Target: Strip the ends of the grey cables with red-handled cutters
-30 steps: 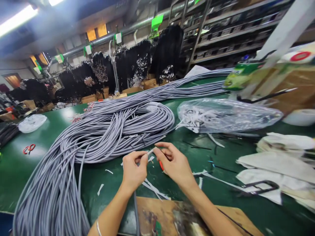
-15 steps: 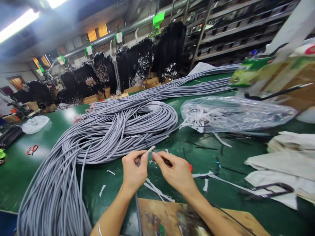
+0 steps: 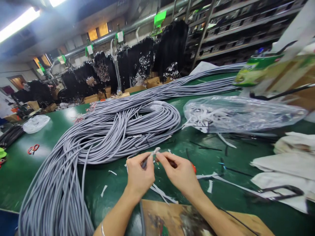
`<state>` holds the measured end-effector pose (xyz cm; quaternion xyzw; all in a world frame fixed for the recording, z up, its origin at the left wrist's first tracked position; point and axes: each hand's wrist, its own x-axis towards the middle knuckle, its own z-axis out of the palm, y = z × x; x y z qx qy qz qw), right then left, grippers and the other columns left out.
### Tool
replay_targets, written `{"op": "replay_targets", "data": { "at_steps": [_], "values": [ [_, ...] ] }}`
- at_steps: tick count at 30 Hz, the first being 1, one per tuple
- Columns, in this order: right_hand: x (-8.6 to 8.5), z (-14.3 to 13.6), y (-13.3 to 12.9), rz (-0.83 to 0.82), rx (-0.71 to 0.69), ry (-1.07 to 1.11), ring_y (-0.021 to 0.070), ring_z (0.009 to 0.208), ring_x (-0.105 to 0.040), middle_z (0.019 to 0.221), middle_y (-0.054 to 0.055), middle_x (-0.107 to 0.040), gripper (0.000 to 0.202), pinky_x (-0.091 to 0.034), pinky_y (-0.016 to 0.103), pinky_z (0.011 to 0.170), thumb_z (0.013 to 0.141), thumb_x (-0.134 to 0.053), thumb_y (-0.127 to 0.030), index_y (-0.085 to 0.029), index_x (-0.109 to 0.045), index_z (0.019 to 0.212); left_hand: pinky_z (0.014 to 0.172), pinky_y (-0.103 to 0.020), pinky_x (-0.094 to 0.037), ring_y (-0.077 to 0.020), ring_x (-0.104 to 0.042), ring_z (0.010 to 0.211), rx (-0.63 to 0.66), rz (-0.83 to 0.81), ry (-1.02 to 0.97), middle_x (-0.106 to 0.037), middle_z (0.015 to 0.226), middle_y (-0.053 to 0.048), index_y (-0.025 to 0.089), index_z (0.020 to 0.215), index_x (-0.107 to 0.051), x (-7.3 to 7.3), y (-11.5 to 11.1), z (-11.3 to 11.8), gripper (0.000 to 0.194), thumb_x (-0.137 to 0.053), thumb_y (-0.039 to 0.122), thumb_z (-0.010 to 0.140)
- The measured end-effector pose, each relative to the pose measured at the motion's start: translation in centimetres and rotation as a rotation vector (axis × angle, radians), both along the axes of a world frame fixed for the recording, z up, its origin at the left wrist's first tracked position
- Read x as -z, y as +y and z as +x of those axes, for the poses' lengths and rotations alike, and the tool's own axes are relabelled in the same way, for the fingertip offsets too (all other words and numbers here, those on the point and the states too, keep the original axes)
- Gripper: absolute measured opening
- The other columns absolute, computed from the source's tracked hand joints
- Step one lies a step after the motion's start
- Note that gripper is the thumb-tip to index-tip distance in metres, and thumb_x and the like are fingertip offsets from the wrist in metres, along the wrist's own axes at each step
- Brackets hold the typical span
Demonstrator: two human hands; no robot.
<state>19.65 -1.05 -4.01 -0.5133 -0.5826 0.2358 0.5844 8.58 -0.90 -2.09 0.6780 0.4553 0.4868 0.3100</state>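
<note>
My left hand (image 3: 140, 173) is closed round the end of a grey cable (image 3: 142, 216), whose length hangs down below it toward the wooden board. A frayed whitish tip (image 3: 155, 151) sticks up past my left thumb and forefinger. My right hand (image 3: 180, 172) pinches at this tip with thumb and forefinger, its other fingers curled in. Whether anything else lies in the right palm is hidden. Just beyond both hands lies a large looped bundle of grey cables (image 3: 115, 134).
A clear plastic bag with white strips (image 3: 243, 114) lies at right, near white cloth gloves (image 3: 283, 167). Scissors with black handles (image 3: 283, 191) rest there. Red-handled scissors (image 3: 33, 149) lie at left. A stained wooden board (image 3: 197, 219) sits in front. Strip scraps litter the green table (image 3: 118, 193).
Both hands have shifted slightly right in the picture, along with the whole view. The right fingertips have come closer to the whitish tip, which looks more spread out now.
</note>
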Motion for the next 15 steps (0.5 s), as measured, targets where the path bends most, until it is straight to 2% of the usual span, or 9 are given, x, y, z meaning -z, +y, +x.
{"op": "replay_targets", "data": {
  "at_steps": [3, 6, 8, 10, 11, 12, 15],
  "values": [
    [0.2, 0.0, -0.3, 0.232, 0.149, -0.235, 0.0111, 0.044, -0.051, 0.052, 0.000, -0.059, 0.027, -0.040, 0.021, 0.045, 0.083, -0.047, -0.029, -0.019, -0.058, 0.061, 0.056, -0.023, -0.045, -0.0154, -0.059, 0.057, -0.025, 0.126, 0.166, -0.069, 0.068, -0.008, 0.012, 0.082, -0.071, 0.2, -0.4, 0.1, 0.027, -0.045, 0.018, 0.080],
    [0.0, -0.3, -1.1, 0.435, 0.201, -0.392, 0.0108, 0.045, -0.053, 0.056, 0.002, -0.062, 0.021, -0.041, 0.021, 0.048, 0.084, -0.047, -0.019, -0.018, -0.059, 0.066, 0.058, -0.024, -0.047, -0.0172, -0.063, 0.061, -0.022, 0.093, 0.201, -0.071, 0.074, -0.009, 0.012, 0.084, -0.071, 0.7, 0.0, -0.1, 0.027, -0.045, 0.016, 0.079],
    [-0.5, -0.7, -1.8, 0.586, 0.113, -0.463, 0.0103, 0.044, -0.052, 0.052, 0.000, -0.059, 0.020, -0.040, 0.021, 0.046, 0.084, -0.046, -0.015, -0.018, -0.058, 0.068, 0.059, -0.025, -0.047, -0.0183, -0.063, 0.062, -0.058, 0.010, 0.220, -0.071, 0.074, -0.010, 0.011, 0.082, -0.072, 1.2, 0.8, -0.3, 0.026, -0.046, 0.015, 0.078],
    [-0.9, -0.9, -2.5, 0.724, -0.034, -0.519, 0.0107, 0.043, -0.051, 0.047, -0.002, -0.055, 0.021, -0.039, 0.022, 0.046, 0.085, -0.045, -0.015, -0.018, -0.058, 0.069, 0.060, -0.027, -0.047, -0.0188, -0.062, 0.060, -0.113, -0.075, 0.239, -0.070, 0.069, -0.010, 0.010, 0.076, -0.072, 1.6, 1.7, -0.7, 0.025, -0.047, 0.014, 0.077],
    [-0.9, -1.0, -2.6, 0.739, -0.060, -0.538, 0.0112, 0.044, -0.053, 0.049, -0.001, -0.056, 0.021, -0.039, 0.022, 0.048, 0.085, -0.045, -0.016, -0.019, -0.058, 0.069, 0.060, -0.027, -0.047, -0.0184, -0.062, 0.059, -0.134, -0.101, 0.240, -0.070, 0.067, -0.010, 0.010, 0.075, -0.072, 1.7, 2.1, -0.9, 0.025, -0.048, 0.014, 0.076],
    [-0.9, -0.9, -2.6, 0.709, -0.001, -0.532, 0.0114, 0.046, -0.054, 0.051, 0.000, -0.058, 0.022, -0.040, 0.022, 0.049, 0.086, -0.045, -0.016, -0.018, -0.058, 0.069, 0.058, -0.026, -0.046, -0.0176, -0.061, 0.057, -0.145, -0.117, 0.225, -0.070, 0.066, -0.009, 0.009, 0.075, -0.072, 1.8, 2.3, -1.1, 0.025, -0.048, 0.015, 0.077],
    [-0.3, -0.4, -1.7, 0.499, 0.261, -0.611, 0.0119, 0.045, -0.055, 0.054, 0.002, -0.061, 0.028, -0.037, 0.023, 0.046, 0.088, -0.044, -0.022, -0.017, -0.059, 0.065, 0.055, -0.023, -0.047, -0.0153, -0.061, 0.057, -0.129, -0.115, 0.074, -0.070, 0.068, -0.008, 0.009, 0.083, -0.071, 1.4, 2.2, -1.4, 0.027, -0.048, 0.022, 0.080]
  ]
}}
